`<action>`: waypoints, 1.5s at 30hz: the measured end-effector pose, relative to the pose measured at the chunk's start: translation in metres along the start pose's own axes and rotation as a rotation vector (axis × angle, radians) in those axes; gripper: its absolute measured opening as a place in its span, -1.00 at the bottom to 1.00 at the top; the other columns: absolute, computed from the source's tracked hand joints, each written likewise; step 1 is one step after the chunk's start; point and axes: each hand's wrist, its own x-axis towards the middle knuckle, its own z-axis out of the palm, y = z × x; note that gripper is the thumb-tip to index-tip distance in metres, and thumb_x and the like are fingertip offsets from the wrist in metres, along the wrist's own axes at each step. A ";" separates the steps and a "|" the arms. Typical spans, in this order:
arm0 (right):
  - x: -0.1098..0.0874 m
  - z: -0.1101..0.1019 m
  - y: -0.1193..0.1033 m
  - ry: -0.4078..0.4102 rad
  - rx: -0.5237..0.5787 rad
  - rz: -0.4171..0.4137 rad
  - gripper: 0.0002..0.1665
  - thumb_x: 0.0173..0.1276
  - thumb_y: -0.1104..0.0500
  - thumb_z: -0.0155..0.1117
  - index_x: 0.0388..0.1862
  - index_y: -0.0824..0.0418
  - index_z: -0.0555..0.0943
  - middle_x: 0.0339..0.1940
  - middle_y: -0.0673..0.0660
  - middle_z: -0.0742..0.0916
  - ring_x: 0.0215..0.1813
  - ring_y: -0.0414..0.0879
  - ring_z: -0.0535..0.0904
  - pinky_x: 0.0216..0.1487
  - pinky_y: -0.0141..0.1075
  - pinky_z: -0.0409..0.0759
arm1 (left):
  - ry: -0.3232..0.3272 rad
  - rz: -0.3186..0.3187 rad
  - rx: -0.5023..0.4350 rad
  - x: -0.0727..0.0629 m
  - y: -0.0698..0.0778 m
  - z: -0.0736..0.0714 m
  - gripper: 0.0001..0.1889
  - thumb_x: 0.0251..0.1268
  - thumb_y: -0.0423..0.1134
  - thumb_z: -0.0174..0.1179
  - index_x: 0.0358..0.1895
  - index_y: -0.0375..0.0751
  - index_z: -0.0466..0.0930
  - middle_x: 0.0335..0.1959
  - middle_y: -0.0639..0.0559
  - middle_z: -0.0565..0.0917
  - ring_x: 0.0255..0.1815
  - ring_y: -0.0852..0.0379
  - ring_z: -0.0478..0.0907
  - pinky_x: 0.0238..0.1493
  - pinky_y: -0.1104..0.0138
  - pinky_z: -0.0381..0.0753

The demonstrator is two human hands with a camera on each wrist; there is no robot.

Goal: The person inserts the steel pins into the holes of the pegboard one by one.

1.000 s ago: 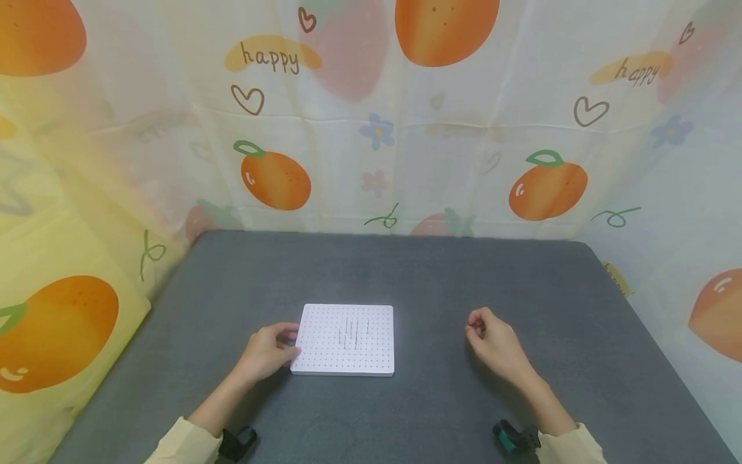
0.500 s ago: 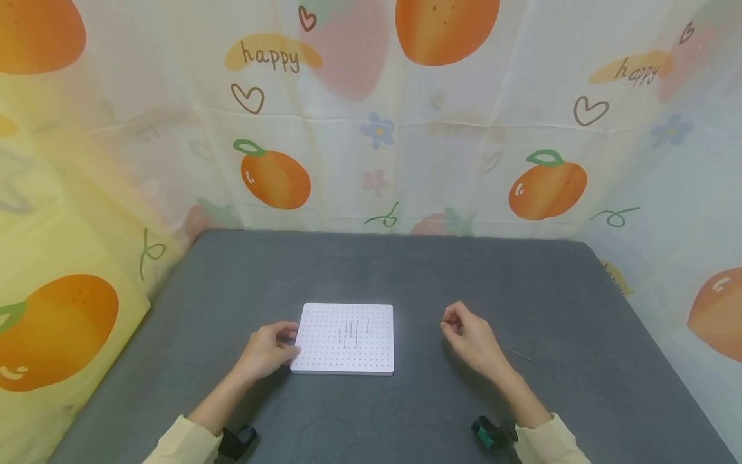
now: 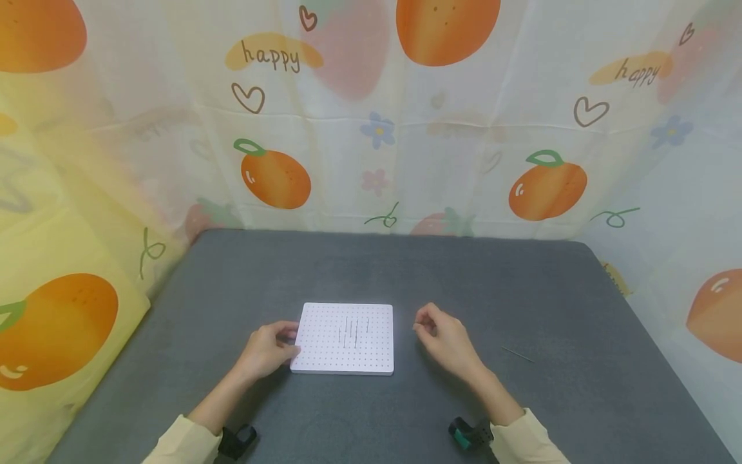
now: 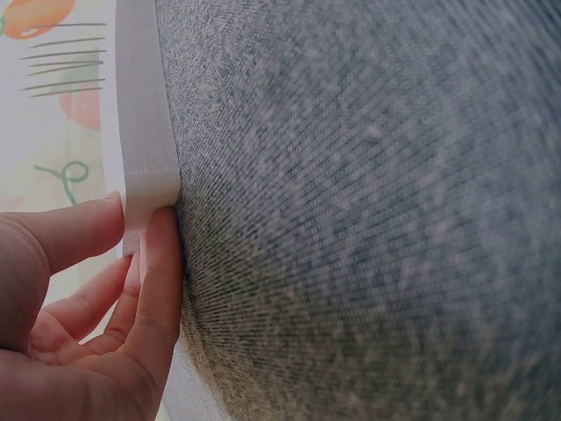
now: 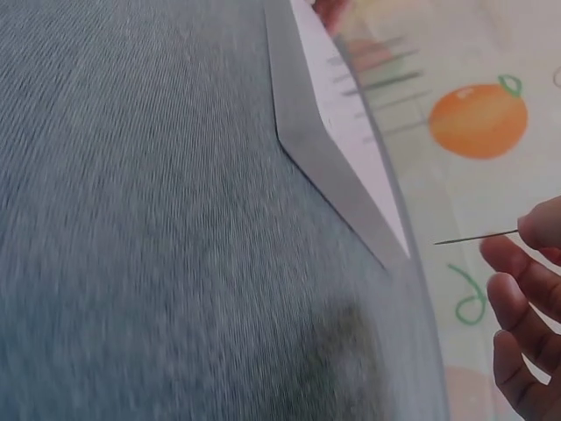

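A white board [image 3: 375, 361] with rows of small holes lies on the table, and several thin needles [image 3: 356, 335] stand upright in it. My left hand [image 3: 266, 350] holds the board's left side; in the left wrist view its thumb [image 4: 83, 232] is at the upper edge, with fingers against the side and corner. To the right of the board, my right hand [image 3: 449, 341] is raised over the table. The right wrist view shows it pinching a thin dark needle [image 5: 478, 237] between thumb and forefinger, its pointed end sticking out towards the board.
Another thin needle [image 3: 518, 354] lies on the grey table [image 3: 539, 277], right of my right hand. A curtain [image 3: 440, 148] printed with oranges hangs along the back and sides. Black straps [image 3: 237, 443] are on both wrists.
My right hand has moved left towards the board, uncovering the needle lying on the table. My left hand and the board have stayed in place.
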 end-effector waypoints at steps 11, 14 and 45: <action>0.005 0.015 -0.014 0.013 0.018 -0.024 -0.85 0.13 0.27 0.27 -0.41 0.04 0.50 -0.49 -0.13 0.60 -0.40 -0.24 0.48 -0.33 -0.36 0.44 | 0.002 -0.001 0.001 0.001 0.000 0.001 -0.55 0.01 -0.43 0.25 0.06 -0.37 0.48 -0.18 -0.15 0.61 -0.41 0.16 0.55 -0.47 0.33 0.59; 0.007 0.019 -0.018 0.018 0.024 -0.036 -0.85 0.13 0.27 0.27 -0.42 0.04 0.51 -0.48 -0.13 0.61 -0.40 -0.25 0.48 -0.32 -0.37 0.46 | 0.002 0.001 0.004 0.000 0.000 0.001 -0.55 0.01 -0.43 0.25 0.06 -0.37 0.49 -0.19 -0.14 0.61 -0.41 0.16 0.54 -0.47 0.33 0.59; 0.014 0.055 -0.037 -0.069 -0.040 -0.109 -0.95 0.17 0.19 0.22 -0.39 0.03 0.55 -0.45 -0.10 0.65 -0.40 -0.25 0.50 -0.38 -0.41 0.42 | 0.004 -0.002 0.002 0.001 -0.001 0.001 -0.56 0.01 -0.43 0.25 0.05 -0.36 0.49 -0.18 -0.14 0.62 -0.40 0.16 0.54 -0.46 0.33 0.59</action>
